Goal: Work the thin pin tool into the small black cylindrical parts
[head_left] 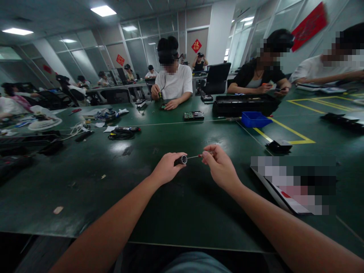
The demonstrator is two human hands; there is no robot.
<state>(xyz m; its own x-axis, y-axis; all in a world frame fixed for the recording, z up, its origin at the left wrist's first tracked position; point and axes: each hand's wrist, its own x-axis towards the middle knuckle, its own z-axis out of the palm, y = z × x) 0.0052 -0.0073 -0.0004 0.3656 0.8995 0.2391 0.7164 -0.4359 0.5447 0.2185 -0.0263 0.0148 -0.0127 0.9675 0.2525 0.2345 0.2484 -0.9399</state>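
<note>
Head view: at the near edge two bare forearms reach out over the dark green bench (85,189), and the hands meet above its middle. The left hand (167,167) is closed around a black screwdriver handle (181,160), whose silver-ringed end points right. The right hand (220,167) pinches the red-collared end of a thin metal bit (195,156) between thumb and fingertips. The shaft of the bit runs across the small gap to the handle's end, and whether it sits inside the handle cannot be told. Handle and bit are held level, just above the bench top, between the two hands. To the near left a pale scrap (58,209) lies on the bench. To the right of the right hand lies a flat slab (292,185), blurred out. Farther right a small black part (280,146) sits beside yellow tape lines (287,131). Beyond them a blue bin (254,119) stands just in front of a long black tray (244,104). Near the middle a circuit board (193,115) lies flat, and off to the left is a coiled black cable (122,134). At the far side a person in a white shirt (174,81) has both hands on the bench, with a person in a black top (256,77) to the right.
</note>
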